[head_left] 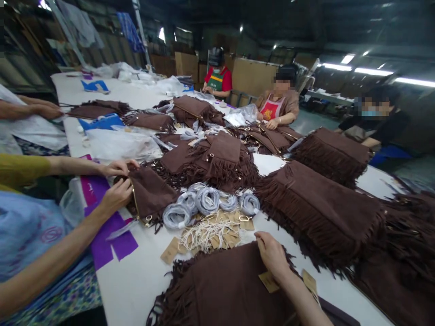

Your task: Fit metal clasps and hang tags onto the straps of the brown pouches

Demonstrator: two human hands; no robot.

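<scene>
My right hand (pixel 272 256) lies at the near edge of the table on a brown fringed suede bag (pixel 224 290). Its fingers are curled over the bag's top edge. Two tan paper tags (pixel 268 281) lie on the bag beside my wrist. Just beyond the hand is a heap of tan tags with white strings (pixel 207 235), and behind it several grey cord rolls (pixel 207 200). My left hand is out of view.
A co-worker's two hands (pixel 117 195) at the left hold another brown bag (pixel 152 192) over purple sheets (pixel 105 235). Stacks of fringed brown bags (pixel 319 213) cover the white table (pixel 136 280). Three more people sit along the far right side.
</scene>
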